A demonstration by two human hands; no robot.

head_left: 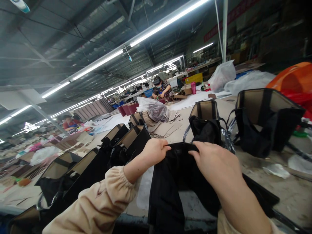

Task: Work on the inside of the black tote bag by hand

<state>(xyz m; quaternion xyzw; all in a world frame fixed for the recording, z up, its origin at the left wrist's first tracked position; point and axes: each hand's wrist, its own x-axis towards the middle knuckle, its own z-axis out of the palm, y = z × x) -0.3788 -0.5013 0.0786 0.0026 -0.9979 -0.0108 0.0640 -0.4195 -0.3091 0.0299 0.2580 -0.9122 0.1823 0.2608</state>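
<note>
A black fabric bag point(170, 185) hangs in front of me over the near edge of the worktable point(287, 191). My left hand point(154, 151) is closed in a fist on the bag's top edge at the left. The fingers of my right hand point(215, 162) are curled over the same edge at the right. Between the two hands the edge is stretched taut. A beige sleeve covers my left forearm.
Several open black bags with cardboard liners point(117, 143) stand in a row on the left, two more point(264, 120) at the right. Loose cardboard pieces point(168, 125) and a plastic sack point(156, 109) lie behind. Other people point(161, 87) work at far tables.
</note>
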